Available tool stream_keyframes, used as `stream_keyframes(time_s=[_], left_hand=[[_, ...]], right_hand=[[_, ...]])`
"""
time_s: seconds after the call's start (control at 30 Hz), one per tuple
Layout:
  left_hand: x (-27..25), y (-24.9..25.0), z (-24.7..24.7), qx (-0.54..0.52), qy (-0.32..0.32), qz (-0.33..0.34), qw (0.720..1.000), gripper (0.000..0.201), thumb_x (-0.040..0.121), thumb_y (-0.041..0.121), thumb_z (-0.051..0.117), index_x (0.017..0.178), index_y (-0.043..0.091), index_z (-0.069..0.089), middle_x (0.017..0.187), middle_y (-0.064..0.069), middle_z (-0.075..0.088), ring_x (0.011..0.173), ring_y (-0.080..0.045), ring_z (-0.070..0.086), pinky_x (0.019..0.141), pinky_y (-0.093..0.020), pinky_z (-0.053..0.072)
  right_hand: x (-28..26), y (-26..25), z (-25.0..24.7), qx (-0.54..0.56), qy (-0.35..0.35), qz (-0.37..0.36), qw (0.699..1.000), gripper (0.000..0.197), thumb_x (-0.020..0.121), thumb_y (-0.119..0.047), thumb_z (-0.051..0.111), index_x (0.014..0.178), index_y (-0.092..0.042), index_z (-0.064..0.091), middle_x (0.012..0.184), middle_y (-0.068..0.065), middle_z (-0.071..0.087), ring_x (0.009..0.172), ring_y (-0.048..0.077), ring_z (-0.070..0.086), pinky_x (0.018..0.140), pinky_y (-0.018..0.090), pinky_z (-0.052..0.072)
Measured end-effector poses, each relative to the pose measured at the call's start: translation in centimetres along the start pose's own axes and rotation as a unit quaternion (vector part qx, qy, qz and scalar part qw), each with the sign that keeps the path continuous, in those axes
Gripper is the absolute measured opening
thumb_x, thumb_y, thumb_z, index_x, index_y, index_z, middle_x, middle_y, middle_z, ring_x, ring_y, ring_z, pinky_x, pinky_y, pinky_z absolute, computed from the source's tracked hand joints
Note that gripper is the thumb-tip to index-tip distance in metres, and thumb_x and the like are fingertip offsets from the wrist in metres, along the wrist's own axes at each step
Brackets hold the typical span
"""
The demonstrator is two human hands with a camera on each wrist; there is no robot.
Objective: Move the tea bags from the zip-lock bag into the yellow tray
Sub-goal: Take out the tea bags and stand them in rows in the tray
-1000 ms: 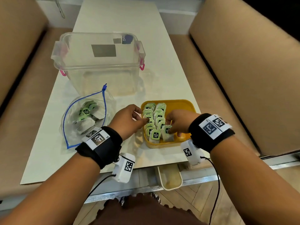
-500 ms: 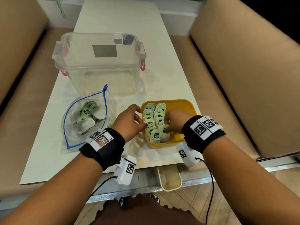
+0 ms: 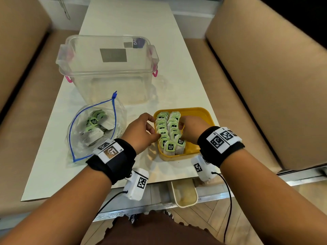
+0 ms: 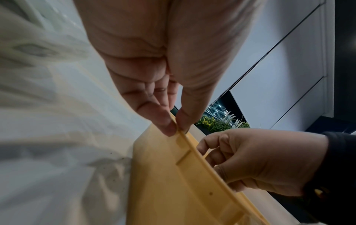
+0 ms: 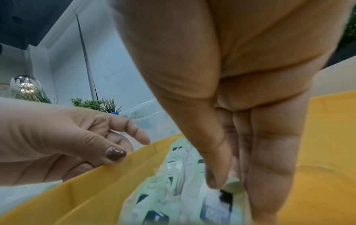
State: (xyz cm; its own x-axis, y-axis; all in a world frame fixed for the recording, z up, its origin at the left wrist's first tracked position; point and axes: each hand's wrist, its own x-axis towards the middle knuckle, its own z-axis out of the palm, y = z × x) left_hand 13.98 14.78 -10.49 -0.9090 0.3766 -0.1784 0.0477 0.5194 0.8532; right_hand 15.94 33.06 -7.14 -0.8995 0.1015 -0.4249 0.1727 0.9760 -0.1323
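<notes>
The yellow tray (image 3: 196, 111) sits near the table's front edge and holds two rows of green-tagged tea bags (image 3: 170, 146) standing on edge. My left hand (image 3: 152, 130) is at the tray's left rim; in the left wrist view its thumb and a finger (image 4: 163, 121) pinch the yellow tray (image 4: 173, 175) at that rim. My right hand (image 3: 182, 126) reaches down into the right row. In the right wrist view its thumb (image 5: 213, 175) and fingers pinch a tea bag (image 5: 232, 181). The zip-lock bag (image 3: 79, 151) lies open to the left with several tea bags (image 3: 93, 133) inside.
A clear plastic box (image 3: 108, 71) with pink latches stands behind the bag and tray. Tan cushioned benches (image 3: 269, 89) run along both sides of the white table (image 3: 178, 71). A small cream container (image 3: 184, 195) hangs below the table's front edge.
My right hand has shifted a little left and farther along the right row of tea bags. The left hand has stayed at the tray's left rim.
</notes>
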Motion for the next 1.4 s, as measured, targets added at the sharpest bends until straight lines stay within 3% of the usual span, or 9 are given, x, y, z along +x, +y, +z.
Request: stream_keyframes(time_s=[0.23,0.37,0.63,0.8,0.9,1.07,1.23,1.33,1.4], left_hand=[[0.0,0.0,0.0,-0.003,-0.002,0.000,1.000,0.040,0.078,0.014,0.074,0.108,0.022,0.049,0.081,-0.003,0.066,0.067,-0.026,0.067,0.068,-0.042,0.057],[0.0,0.0,0.0,-0.003,-0.003,-0.001,1.000,0.040,0.079,0.013,0.074,0.109,0.021,0.050,0.080,-0.003,0.066,0.066,-0.026,0.067,0.067,-0.041,0.057],[-1.1,1.3,-1.2,0.055,0.002,0.015,0.998,0.036,0.086,0.031,0.067,0.115,0.020,0.049,0.086,0.003,0.066,0.070,-0.017,0.064,0.069,-0.035,0.053],[-3.4,3.6,-5.9,0.098,0.106,0.094,0.985,0.024,0.089,0.034,0.062,0.109,0.023,0.058,0.097,0.007,0.060,0.074,-0.007,0.061,0.071,-0.026,0.047],[-5.3,2.9,-10.1,0.134,0.181,0.123,0.967,0.011,0.087,0.030,0.064,0.098,0.026,0.066,0.100,0.007,0.054,0.080,-0.008,0.058,0.077,-0.015,0.042],[-7.2,-1.8,-14.4,0.268,0.220,0.026,0.938,0.002,0.075,0.049,0.067,0.075,0.047,0.065,0.124,0.006,0.054,0.117,-0.026,0.048,0.097,-0.035,0.033],[-8.0,-5.8,-14.1,0.256,0.136,-0.052,0.956,0.030,0.079,0.030,0.072,0.109,0.033,0.068,0.129,0.006,0.057,0.102,-0.021,0.059,0.089,-0.032,0.045],[-8.5,-6.0,-13.7,0.225,0.166,-0.010,0.960,0.045,0.081,0.015,0.065,0.124,0.028,0.061,0.126,0.009,0.056,0.082,-0.018,0.056,0.079,-0.028,0.046],[-8.7,-5.6,-13.7,0.206,0.176,0.034,0.962,0.050,0.079,0.011,0.062,0.126,0.029,0.060,0.126,0.012,0.055,0.076,-0.011,0.048,0.077,-0.029,0.047]], right_hand=[[0.0,0.1,-0.4,-0.024,-0.030,0.011,0.999,0.021,0.094,-0.006,0.052,0.112,-0.002,0.059,0.115,0.016,0.062,0.102,0.030,0.063,0.065,0.029,0.049],[0.2,-0.3,-0.3,-0.040,-0.023,-0.002,0.999,0.022,0.091,-0.002,0.053,0.111,-0.002,0.060,0.113,0.014,0.063,0.100,0.029,0.065,0.087,0.037,0.054],[-0.6,-0.5,-2.2,0.052,0.031,-0.015,0.998,0.016,0.086,-0.016,0.066,0.100,-0.008,0.061,0.099,0.009,0.066,0.092,0.027,0.066,0.080,0.036,0.054],[-2.4,-4.4,-5.0,0.123,0.101,-0.127,0.979,0.013,0.086,-0.026,0.066,0.094,-0.016,0.062,0.081,-0.003,0.062,0.075,0.014,0.058,0.061,0.024,0.041],[-3.5,-8.4,-5.1,0.158,0.094,-0.232,0.955,0.010,0.086,-0.025,0.066,0.092,-0.017,0.064,0.075,-0.008,0.061,0.070,0.011,0.056,0.065,0.026,0.043],[-3.0,-15.3,-2.0,0.163,0.084,-0.363,0.914,0.011,0.089,-0.014,0.059,0.095,-0.012,0.068,0.095,0.002,0.067,0.087,0.016,0.059,0.079,0.027,0.045],[0.0,-18.5,0.3,-0.063,0.006,-0.289,0.955,0.018,0.092,-0.005,0.045,0.097,-0.005,0.062,0.095,0.008,0.064,0.092,0.027,0.059,0.067,0.025,0.033],[0.4,-19.5,0.6,-0.146,-0.038,-0.238,0.959,0.028,0.092,-0.003,0.043,0.065,-0.011,0.042,0.066,0.002,0.044,0.078,0.027,0.048,0.055,0.027,0.031],[0.5,-20.4,0.6,-0.145,-0.029,-0.243,0.959,0.017,0.094,-0.011,0.048,0.077,-0.009,0.053,0.076,0.003,0.053,0.086,0.027,0.054,0.063,0.028,0.039]])
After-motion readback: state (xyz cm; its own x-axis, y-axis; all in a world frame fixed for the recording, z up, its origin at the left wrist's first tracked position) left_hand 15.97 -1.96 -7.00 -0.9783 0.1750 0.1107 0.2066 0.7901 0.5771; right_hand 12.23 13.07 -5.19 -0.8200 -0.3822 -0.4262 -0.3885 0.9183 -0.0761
